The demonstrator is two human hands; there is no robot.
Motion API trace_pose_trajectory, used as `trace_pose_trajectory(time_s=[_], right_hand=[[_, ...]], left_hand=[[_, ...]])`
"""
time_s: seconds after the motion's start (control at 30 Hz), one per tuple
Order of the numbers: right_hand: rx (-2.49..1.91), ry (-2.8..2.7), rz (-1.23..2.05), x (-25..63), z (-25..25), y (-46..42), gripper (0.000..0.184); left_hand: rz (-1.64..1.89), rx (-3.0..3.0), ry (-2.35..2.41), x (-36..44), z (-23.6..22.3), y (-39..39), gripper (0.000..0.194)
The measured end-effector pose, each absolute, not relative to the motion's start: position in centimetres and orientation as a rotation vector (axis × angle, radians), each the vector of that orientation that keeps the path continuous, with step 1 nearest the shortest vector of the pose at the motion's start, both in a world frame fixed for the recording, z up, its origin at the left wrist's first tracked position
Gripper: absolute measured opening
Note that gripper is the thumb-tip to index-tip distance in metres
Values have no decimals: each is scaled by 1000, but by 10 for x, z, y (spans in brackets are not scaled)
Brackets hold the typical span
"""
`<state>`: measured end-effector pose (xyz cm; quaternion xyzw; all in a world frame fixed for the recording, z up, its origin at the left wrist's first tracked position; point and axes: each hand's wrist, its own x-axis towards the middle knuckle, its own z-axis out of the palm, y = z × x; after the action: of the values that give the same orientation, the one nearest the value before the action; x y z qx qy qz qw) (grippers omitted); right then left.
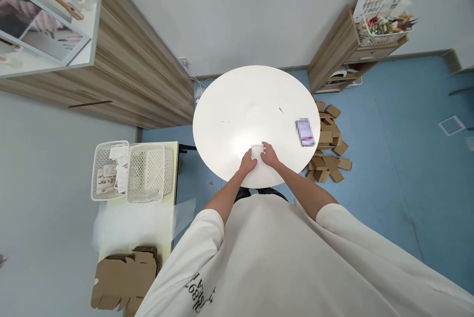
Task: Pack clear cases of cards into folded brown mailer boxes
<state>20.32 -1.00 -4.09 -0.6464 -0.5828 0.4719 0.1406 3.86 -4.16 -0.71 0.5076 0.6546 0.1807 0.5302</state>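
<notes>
A small white square object point(256, 151) rests on the near edge of a round white table point(237, 109). My left hand point(247, 162) grips its left side with curled fingers. Its right side is held by my right hand point(269, 154), fingers also curled round it. Both hands meet over the object just in front of my body. What the object is cannot be made out; much of it is hidden by my fingers.
A phone-like flat item point(305, 132) lies at the table's right edge. Several small cardboard boxes point(328, 146) are piled on the blue floor to the right. Two white baskets point(131, 171) and flat cardboard point(124, 280) sit on a side table at left. Wooden cabinets stand behind.
</notes>
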Motion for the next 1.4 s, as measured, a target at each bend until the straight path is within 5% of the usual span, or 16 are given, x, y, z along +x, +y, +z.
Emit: trace_pose_trajectory(time_s=[0.37, 0.63, 1.4], right_hand=[[-1904, -1701, 1381, 223, -39, -35, 58], [-1852, -2033, 1237, 210, -36, -6, 71], [-1908, -1854, 1385, 192, -23, -17, 57]], left_hand=[[469, 1113, 1656, 35, -23, -49, 60], [256, 975, 1764, 44, -18, -44, 39], [497, 893, 1735, 34, -24, -39, 49]])
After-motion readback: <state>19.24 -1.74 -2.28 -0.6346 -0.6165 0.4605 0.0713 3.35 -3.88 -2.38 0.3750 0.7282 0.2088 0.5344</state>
